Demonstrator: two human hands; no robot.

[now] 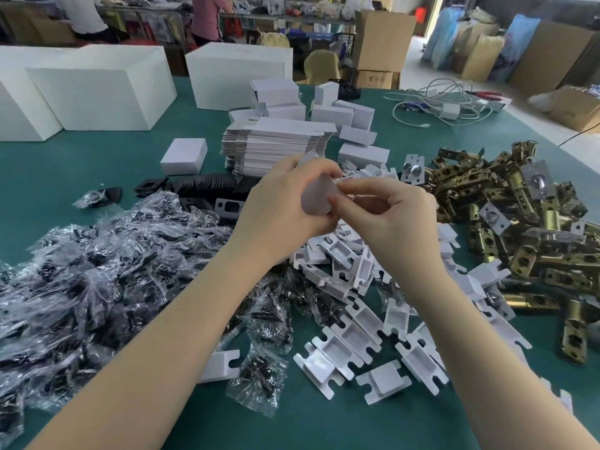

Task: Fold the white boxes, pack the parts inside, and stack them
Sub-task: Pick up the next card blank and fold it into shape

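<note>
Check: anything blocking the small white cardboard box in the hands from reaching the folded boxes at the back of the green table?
Both the left hand and right hand grip the small white cardboard box. The tall stack of flat white box blanks stands directly between it and the folded white boxes.

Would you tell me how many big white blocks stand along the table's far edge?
3: one at the far left, one beside it, one further right behind the flat box stack. More may lie out of frame.
</note>
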